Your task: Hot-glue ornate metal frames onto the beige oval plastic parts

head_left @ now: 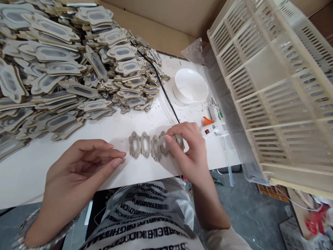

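Note:
Five or so flat grey frame-like pieces with scalloped ends and oblong windows stand side by side in a short row (145,145) on the white table. My right hand (191,149) is over the right end of this row, thumb and forefinger pinched together and partly covering the pieces there. Whatever lies between those fingertips is too small or hidden to name. Just left of the row, my left hand (85,166) has its thumb and fingertips drawn close together. Anything in that pinch I cannot make out.
Large stacks of similar pieces (57,73) fill the back left. A white bowl (191,86) and a black cable (163,90) lie behind the row. To the right are an orange object (207,121), a white device with a red switch (213,131) and a cream plastic crate (270,93).

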Demonstrator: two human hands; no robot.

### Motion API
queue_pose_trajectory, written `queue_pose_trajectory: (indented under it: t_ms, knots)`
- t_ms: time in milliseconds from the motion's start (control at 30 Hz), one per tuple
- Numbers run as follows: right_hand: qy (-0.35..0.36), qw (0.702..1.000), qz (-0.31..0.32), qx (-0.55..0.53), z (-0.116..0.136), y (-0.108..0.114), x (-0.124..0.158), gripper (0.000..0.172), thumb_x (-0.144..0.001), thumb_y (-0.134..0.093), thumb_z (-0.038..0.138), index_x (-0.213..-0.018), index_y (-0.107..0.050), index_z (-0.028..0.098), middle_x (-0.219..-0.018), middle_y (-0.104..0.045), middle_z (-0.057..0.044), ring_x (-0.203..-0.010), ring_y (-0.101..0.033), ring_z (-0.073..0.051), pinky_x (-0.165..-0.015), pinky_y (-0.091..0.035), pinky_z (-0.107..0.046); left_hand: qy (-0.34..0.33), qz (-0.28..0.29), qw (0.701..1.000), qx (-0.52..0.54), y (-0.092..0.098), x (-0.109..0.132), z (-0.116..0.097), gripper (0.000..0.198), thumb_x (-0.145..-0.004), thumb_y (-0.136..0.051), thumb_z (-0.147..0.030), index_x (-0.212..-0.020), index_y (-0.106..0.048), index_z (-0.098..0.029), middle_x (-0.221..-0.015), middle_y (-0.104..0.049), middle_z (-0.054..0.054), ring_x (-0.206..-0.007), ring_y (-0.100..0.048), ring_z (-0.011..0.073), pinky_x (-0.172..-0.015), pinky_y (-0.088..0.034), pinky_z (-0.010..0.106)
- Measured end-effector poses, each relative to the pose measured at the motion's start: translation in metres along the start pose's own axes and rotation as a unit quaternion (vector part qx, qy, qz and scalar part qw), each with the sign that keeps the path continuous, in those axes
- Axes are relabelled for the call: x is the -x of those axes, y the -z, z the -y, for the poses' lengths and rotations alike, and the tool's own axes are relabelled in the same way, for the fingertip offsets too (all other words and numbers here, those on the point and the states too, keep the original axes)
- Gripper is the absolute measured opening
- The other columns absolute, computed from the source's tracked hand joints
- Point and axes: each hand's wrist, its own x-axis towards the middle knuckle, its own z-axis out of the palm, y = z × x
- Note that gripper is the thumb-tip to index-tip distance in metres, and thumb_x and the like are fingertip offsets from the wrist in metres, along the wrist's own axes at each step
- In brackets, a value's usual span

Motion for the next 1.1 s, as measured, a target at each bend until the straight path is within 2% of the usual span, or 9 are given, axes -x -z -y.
queue_pose_trajectory:
  t_ms: [100, 233, 567, 833, 967, 1100]
  knots:
    - [-0.010, 0.996, 0.047, 0.071, -0.012, 0.012, 0.004, 0.011, -0.095, -0.061, 0.016, -0.086, -0.066, 0.022, -0.088, -0.064, -0.002, -0.087, -0.054, -0.020, -0.081, -0.044, -0.036, -0.012, 0.000, 1.000, -0.009, 0.002, -0.002, 0.000, 0.023, -0.073, -0.082, -0.027, -0.093, -0.070, -0.027, -0.081, -0.076, -0.003, -0.069, -0.075, 0.0113, -0.070, -0.061, 0.011]
    - [-0.013, 0.990, 0.083, 0.112, -0.018, 0.014, 0.008, 0.012, -0.095, -0.059, 0.018, -0.086, -0.066, 0.023, -0.089, -0.062, -0.004, -0.087, -0.053, -0.022, -0.080, -0.045, -0.039, -0.005, -0.009, 1.000, -0.006, 0.000, -0.002, -0.001, 0.021, -0.073, -0.080, -0.024, -0.091, -0.070, -0.027, -0.083, -0.075, -0.004, -0.070, -0.074, 0.0089, -0.073, -0.059, 0.008]
    - [-0.013, 0.986, 0.099, 0.135, -0.022, 0.014, 0.004, 0.011, -0.096, -0.058, 0.019, -0.088, -0.065, 0.022, -0.091, -0.061, -0.005, -0.090, -0.052, -0.024, -0.082, -0.043, -0.042, -0.009, -0.005, 1.000, -0.003, -0.001, -0.003, -0.003, 0.018, -0.074, -0.080, -0.025, -0.090, -0.071, -0.027, -0.083, -0.073, -0.004, -0.070, -0.073, 0.0085, -0.074, -0.059, 0.008]
    - [0.001, 0.984, 0.083, 0.157, -0.027, 0.007, 0.004, 0.010, -0.093, -0.060, 0.019, -0.088, -0.067, 0.022, -0.092, -0.061, -0.006, -0.089, -0.051, -0.025, -0.080, -0.041, -0.042, -0.007, -0.003, 1.000, 0.002, -0.003, -0.003, -0.003, 0.015, -0.075, -0.078, -0.023, -0.087, -0.071, -0.028, -0.082, -0.073, -0.005, -0.070, -0.073, 0.0076, -0.074, -0.059, 0.007]
    - [0.012, 0.983, 0.075, 0.169, -0.029, 0.004, 0.004, 0.003, -0.091, -0.066, 0.023, -0.091, -0.068, 0.022, -0.093, -0.062, -0.006, -0.089, -0.052, -0.025, -0.079, -0.043, -0.041, -0.007, -0.007, 1.000, -0.004, -0.002, -0.002, -0.003, 0.016, -0.075, -0.079, -0.023, -0.088, -0.072, -0.028, -0.082, -0.073, -0.004, -0.070, -0.073, 0.0084, -0.072, -0.059, 0.007]
    - [0.025, 0.981, 0.065, 0.182, -0.031, 0.002, 0.006, 0.007, -0.089, -0.070, 0.026, -0.095, -0.069, 0.021, -0.095, -0.063, -0.007, -0.089, -0.052, -0.026, -0.079, -0.043, -0.040, -0.006, -0.005, 1.000, 0.002, -0.001, -0.003, -0.003, 0.017, -0.074, -0.079, -0.022, -0.088, -0.072, -0.028, -0.083, -0.073, -0.004, -0.070, -0.073, 0.0087, -0.074, -0.060, 0.009]
